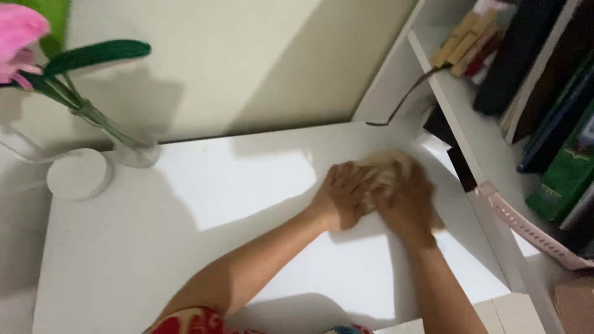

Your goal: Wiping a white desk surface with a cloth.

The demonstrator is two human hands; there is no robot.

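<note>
Both hands press on a beige cloth (pixel 385 168) bunched on the white desk (pixel 235 185), near its right side. My left hand (pixel 340 196) covers the cloth's left part, fingers curled over it. My right hand (pixel 408 204) lies on the cloth's right part. The picture is blurred around the hands, so the cloth's outline is soft. Most of the cloth is hidden under the two hands.
A glass vase (pixel 127 145) with a pink flower (pixel 18 37) and green leaves stands at the back left, beside a round white lamp base (pixel 79 174). A white shelf unit (pixel 458 124) at right holds books (pixel 557 124), wooden pegs (pixel 464 40) and a pink strap (pixel 532 232).
</note>
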